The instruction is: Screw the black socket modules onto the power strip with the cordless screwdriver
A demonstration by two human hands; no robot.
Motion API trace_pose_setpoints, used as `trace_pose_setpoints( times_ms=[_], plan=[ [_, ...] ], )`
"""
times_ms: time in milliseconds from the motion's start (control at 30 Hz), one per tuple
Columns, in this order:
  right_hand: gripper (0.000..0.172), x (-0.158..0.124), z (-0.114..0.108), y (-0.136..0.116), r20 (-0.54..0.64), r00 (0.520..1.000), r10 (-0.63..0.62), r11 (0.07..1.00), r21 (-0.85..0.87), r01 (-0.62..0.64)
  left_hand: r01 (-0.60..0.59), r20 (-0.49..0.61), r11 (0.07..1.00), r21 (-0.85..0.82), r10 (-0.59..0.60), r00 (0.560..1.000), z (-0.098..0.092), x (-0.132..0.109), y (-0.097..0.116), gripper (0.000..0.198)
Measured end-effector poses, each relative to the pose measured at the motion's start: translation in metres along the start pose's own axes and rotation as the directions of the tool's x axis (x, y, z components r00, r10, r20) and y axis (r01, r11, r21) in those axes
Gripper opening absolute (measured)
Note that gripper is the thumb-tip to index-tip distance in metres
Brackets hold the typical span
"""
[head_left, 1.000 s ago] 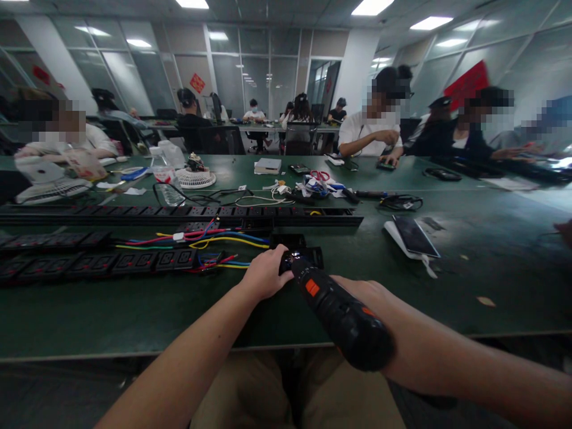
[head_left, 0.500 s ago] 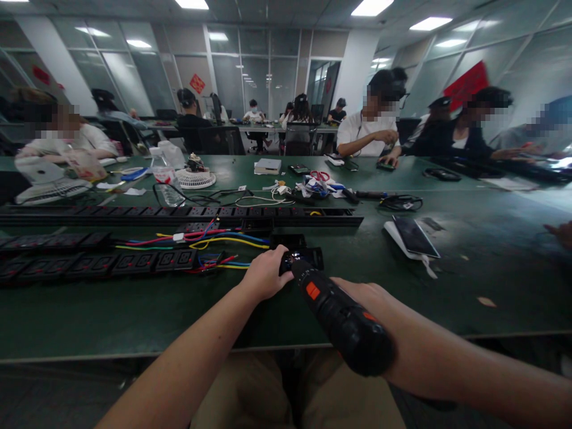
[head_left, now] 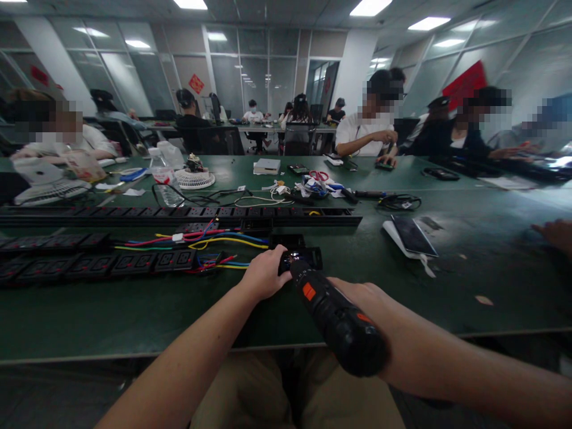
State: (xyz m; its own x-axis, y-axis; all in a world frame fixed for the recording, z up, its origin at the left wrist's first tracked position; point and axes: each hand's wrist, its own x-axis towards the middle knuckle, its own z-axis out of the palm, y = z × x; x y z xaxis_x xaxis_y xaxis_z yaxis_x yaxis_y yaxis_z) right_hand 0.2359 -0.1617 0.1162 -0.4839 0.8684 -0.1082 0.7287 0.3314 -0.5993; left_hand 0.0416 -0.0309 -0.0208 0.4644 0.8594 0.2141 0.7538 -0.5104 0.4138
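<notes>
My right hand [head_left: 357, 298] is wrapped round a black cordless drill [head_left: 333, 316] with orange marks; its body hides most of the fingers. The drill's front end meets a small black module [head_left: 315, 258] on the table, and the exact contact is hard to see. From the left, my left hand [head_left: 267, 274] grips that module with its fingers closed. Blue and yellow wires [head_left: 239, 265] run from the module side to a black socket strip [head_left: 134, 262]. Just behind lies another black module [head_left: 288, 241] with wires.
A long black socket rail [head_left: 179, 217] stretches across the table behind. Beyond it are a water bottle [head_left: 166, 182], loose cables [head_left: 263, 199] and red-handled scissors [head_left: 319, 175]. A phone [head_left: 413, 233] lies on a white object at right. A co-worker's hand [head_left: 556, 233] shows at the right edge.
The drill and my right hand have shifted very slightly left. My left hand stays on the module. The co-worker's hand at the right edge reaches a little further in.
</notes>
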Motion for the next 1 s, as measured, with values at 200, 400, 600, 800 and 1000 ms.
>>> trace_pose_setpoints(
  times_ms=[200, 400, 600, 800, 1000],
  plan=[
    [0.042, 0.0007, -0.0008, 0.0003, 0.001, 1.000, -0.005, 1.000, 0.005, 0.005, -0.012, -0.007, 1.000, 0.004, 0.012, 1.000, 0.0010, -0.0003, -0.0016, 0.038],
    [0.047, -0.0001, 0.0013, 0.0020, -0.004, 1.000, -0.008, 1.000, -0.011, 0.008, -0.009, -0.011, 1.000, 0.011, 0.009, 1.000, 0.0011, 0.0001, -0.0027, 0.038],
    [0.049, -0.0048, 0.0037, 0.0048, -0.011, 1.000, 0.009, 1.000, -0.012, -0.009, -0.029, -0.019, 1.000, 0.006, 0.029, 0.999, 0.0017, 0.0007, -0.0030, 0.037],
    [0.048, -0.0031, 0.0068, 0.0038, 0.016, 1.000, 0.003, 1.000, -0.003, -0.003, -0.025, -0.018, 1.000, 0.011, 0.025, 1.000, 0.0017, 0.0009, -0.0038, 0.036],
    [0.050, -0.0042, 0.0087, 0.0009, -0.029, 0.999, -0.026, 0.999, -0.043, 0.025, -0.028, -0.017, 1.000, 0.003, 0.028, 0.999, 0.0013, 0.0005, -0.0042, 0.036]
  ],
)
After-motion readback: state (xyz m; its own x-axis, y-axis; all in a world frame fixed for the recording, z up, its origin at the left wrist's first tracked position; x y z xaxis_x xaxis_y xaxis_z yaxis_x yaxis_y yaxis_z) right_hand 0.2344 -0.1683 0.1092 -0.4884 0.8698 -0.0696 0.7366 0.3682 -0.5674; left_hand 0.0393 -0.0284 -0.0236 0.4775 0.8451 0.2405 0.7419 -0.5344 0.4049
